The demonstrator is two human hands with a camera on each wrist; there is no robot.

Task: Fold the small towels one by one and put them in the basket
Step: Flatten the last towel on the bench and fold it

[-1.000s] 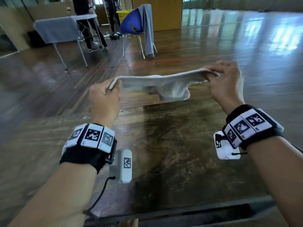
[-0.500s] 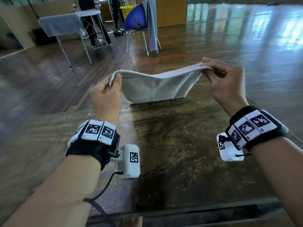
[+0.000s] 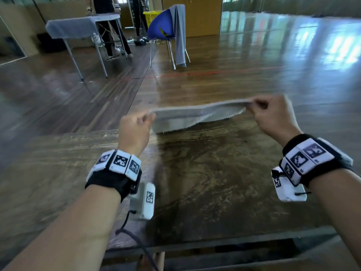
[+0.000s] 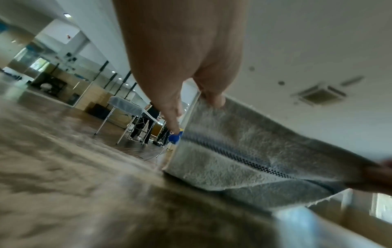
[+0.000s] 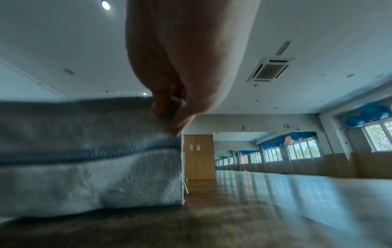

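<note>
Here 1 small towel [image 3: 195, 117] is held stretched between 2 hands near the middle of the head view, over the far edge of the wooden surface [image 3: 205, 173]. Its left end is pinched by the left hand [image 3: 134, 130] between thumb and curled fingers, and its right end is pinched the same way by the right hand [image 3: 273, 116]. The upper edge is drawn taut while the rest hangs down, and in the wrist views the lower part is seen reaching the surface. It is probably held this way so that the cloth is squared and flattened before being laid down for a fold. In the left wrist view a dark woven stripe [image 4: 244, 157] is seen running along the towel. Only 1 towel is in the hands; no other small towel is seen on the surface. A yellow basket [image 3: 151, 16] is visible at the upper middle of the frame, behind 1 blue chair [image 3: 162, 26]; whether it is the task's basket cannot be told.
</note>
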